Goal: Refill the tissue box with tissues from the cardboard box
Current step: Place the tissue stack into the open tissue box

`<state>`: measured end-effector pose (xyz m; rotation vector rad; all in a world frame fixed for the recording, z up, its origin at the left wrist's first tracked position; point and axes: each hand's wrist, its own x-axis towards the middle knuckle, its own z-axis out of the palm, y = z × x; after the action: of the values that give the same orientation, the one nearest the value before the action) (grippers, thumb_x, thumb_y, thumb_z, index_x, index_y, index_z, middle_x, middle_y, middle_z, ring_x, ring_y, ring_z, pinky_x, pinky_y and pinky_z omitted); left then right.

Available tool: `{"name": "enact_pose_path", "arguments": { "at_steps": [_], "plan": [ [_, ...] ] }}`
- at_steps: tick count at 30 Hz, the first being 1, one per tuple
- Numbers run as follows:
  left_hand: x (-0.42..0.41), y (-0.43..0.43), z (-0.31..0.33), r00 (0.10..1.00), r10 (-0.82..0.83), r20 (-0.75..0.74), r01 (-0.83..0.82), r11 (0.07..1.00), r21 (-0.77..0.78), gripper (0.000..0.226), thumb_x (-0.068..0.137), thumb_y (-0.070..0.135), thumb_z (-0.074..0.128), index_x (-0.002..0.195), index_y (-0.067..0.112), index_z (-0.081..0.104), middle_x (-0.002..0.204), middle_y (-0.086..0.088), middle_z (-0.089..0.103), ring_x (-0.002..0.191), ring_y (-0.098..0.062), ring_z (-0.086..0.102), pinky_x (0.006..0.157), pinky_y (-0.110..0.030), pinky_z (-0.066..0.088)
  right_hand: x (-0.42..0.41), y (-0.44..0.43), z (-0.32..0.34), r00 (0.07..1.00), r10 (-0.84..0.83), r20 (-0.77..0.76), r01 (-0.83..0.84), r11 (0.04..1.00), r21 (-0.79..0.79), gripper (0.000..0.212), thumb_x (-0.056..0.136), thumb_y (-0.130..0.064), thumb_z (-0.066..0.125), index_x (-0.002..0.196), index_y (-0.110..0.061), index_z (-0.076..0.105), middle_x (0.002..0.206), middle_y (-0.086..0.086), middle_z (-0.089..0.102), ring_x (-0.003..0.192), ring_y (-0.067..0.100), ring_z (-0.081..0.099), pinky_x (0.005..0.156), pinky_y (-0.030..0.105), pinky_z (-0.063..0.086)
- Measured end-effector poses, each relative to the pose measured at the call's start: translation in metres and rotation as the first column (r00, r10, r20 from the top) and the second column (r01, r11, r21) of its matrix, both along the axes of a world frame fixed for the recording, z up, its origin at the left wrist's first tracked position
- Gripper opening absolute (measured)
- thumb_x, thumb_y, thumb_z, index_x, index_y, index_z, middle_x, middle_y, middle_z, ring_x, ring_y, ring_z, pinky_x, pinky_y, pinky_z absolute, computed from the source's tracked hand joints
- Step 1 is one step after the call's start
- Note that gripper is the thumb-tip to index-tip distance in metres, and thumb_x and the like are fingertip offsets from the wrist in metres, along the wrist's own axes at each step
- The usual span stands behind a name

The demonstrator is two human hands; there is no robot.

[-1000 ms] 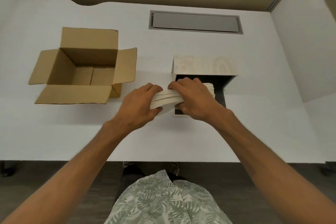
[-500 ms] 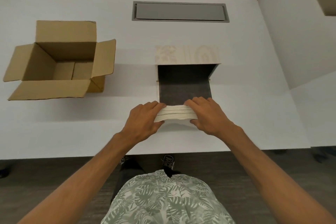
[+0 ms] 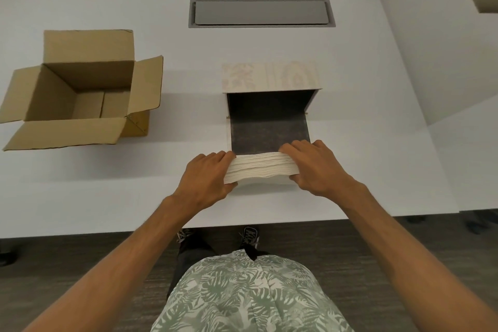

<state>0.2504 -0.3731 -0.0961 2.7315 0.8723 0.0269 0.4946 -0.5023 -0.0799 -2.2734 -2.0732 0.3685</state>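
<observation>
A thick stack of white tissues [image 3: 260, 168] is held between both hands just in front of the tissue box. My left hand [image 3: 206, 179] grips its left end and my right hand [image 3: 318, 168] grips its right end. The tissue box [image 3: 269, 105] lies open toward me: a pale wood-grain top panel at the back and a dark grey lining inside, with nothing on it. The stack's far edge sits at the near edge of that dark lining. The brown cardboard box [image 3: 78, 94] stands at the left with its flaps spread, and its inside looks empty.
Everything rests on a white desk [image 3: 107, 197] whose near edge runs close under my wrists. A grey cable hatch [image 3: 261, 12] is set into the desk at the back. White partition panels rise on the right side.
A second ago the stack lay over the box's opening; both hands have drawn it toward me to the front edge of the dark lining. The view has shifted left.
</observation>
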Motion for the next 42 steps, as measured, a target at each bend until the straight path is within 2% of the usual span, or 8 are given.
{"name": "enact_pose_path", "arguments": {
  "at_steps": [11, 15, 24, 29, 32, 35, 38, 42],
  "plan": [
    [-0.007, 0.004, -0.009, 0.999, -0.029, 0.028, 0.029, 1.0, 0.007, 0.061, 0.078, 0.051, 0.077, 0.123, 0.018, 0.053, 0.114, -0.003, 0.066, 0.089, -0.018, 0.061, 0.078, -0.027, 0.045, 0.009, -0.009, -0.013, 0.998, -0.014, -0.054, 0.017, 0.999, 0.049, 0.068, 0.072, -0.034, 0.083, 0.129, -0.026, 0.048, 0.121, 0.0, 0.062, 0.104, 0.018, 0.057, 0.092, 0.035, 0.04],
    [-0.009, 0.004, -0.013, 0.999, -0.022, 0.026, 0.023, 0.999, -0.043, 0.061, 0.081, 0.05, 0.075, 0.126, 0.018, 0.05, 0.12, -0.002, 0.062, 0.093, -0.016, 0.056, 0.08, -0.027, 0.044, 0.011, -0.012, -0.019, 0.968, -0.105, -0.229, 0.111, 0.994, 0.014, 0.064, 0.074, -0.032, 0.083, 0.128, -0.025, 0.049, 0.125, 0.0, 0.06, 0.105, 0.014, 0.054, 0.09, 0.027, 0.038],
    [-0.019, -0.005, -0.031, 0.929, 0.334, 0.159, -0.152, 0.737, -0.659, 0.062, 0.085, 0.03, 0.077, 0.124, 0.035, 0.029, 0.119, 0.018, 0.049, 0.11, 0.012, 0.051, 0.082, -0.002, 0.047, 0.011, -0.034, -0.037, 0.562, -0.379, -0.735, 0.43, 0.893, -0.131, 0.06, 0.077, -0.023, 0.085, 0.126, -0.031, 0.051, 0.122, -0.02, 0.061, 0.111, -0.018, 0.054, 0.088, 0.0, 0.042],
    [-0.022, -0.012, -0.036, 0.924, 0.343, 0.169, -0.134, 0.704, -0.698, 0.062, 0.087, 0.031, 0.072, 0.128, 0.032, 0.025, 0.124, 0.016, 0.047, 0.118, 0.012, 0.048, 0.099, -0.019, 0.05, -0.004, -0.043, -0.051, 0.465, -0.384, -0.798, 0.481, 0.866, -0.136, 0.064, 0.082, -0.014, 0.081, 0.134, -0.033, 0.048, 0.126, -0.025, 0.06, 0.121, -0.006, 0.054, 0.098, 0.01, 0.045],
    [-0.022, -0.012, -0.029, 0.929, 0.339, 0.145, -0.174, 0.751, -0.637, 0.081, 0.078, 0.046, 0.08, 0.136, 0.028, 0.027, 0.134, 0.003, 0.042, 0.123, -0.012, 0.047, 0.104, -0.035, 0.048, -0.007, -0.043, -0.051, 0.469, -0.39, -0.792, 0.505, 0.854, -0.121, 0.062, 0.083, -0.015, 0.08, 0.131, -0.038, 0.049, 0.123, -0.029, 0.06, 0.12, -0.007, 0.055, 0.096, 0.008, 0.045],
    [-0.01, -0.011, -0.015, 0.962, 0.241, 0.127, -0.204, 0.947, -0.25, 0.101, 0.071, 0.071, 0.07, 0.148, 0.023, 0.026, 0.154, -0.004, 0.036, 0.141, -0.026, 0.033, 0.123, -0.052, 0.017, -0.005, -0.043, -0.051, 0.484, -0.394, -0.781, 0.496, 0.859, -0.125, 0.06, 0.082, -0.016, 0.08, 0.13, -0.036, 0.049, 0.122, -0.025, 0.06, 0.118, -0.009, 0.055, 0.094, 0.008, 0.046],
    [0.022, -0.019, 0.004, 0.995, 0.031, 0.098, -0.041, 0.995, 0.094, 0.104, 0.074, 0.08, 0.053, 0.153, 0.018, 0.024, 0.16, -0.007, 0.032, 0.15, -0.027, 0.02, 0.123, -0.053, -0.008, -0.003, -0.042, -0.05, 0.491, -0.404, -0.772, 0.493, 0.859, -0.136, 0.06, 0.082, -0.016, 0.08, 0.128, -0.037, 0.048, 0.123, -0.021, 0.059, 0.112, -0.017, 0.053, 0.089, 0.002, 0.044],
    [0.07, -0.032, 0.01, 0.989, -0.14, -0.044, 0.141, 0.99, 0.018, 0.107, 0.076, 0.076, 0.057, 0.156, 0.019, 0.015, 0.163, -0.005, 0.025, 0.152, -0.025, 0.013, 0.124, -0.046, -0.011, -0.004, -0.04, -0.049, 0.505, -0.419, -0.755, 0.501, 0.854, -0.139, 0.06, 0.082, -0.02, 0.081, 0.127, -0.039, 0.046, 0.125, -0.017, 0.057, 0.106, -0.013, 0.055, 0.083, -0.002, 0.042]
  ]
}}
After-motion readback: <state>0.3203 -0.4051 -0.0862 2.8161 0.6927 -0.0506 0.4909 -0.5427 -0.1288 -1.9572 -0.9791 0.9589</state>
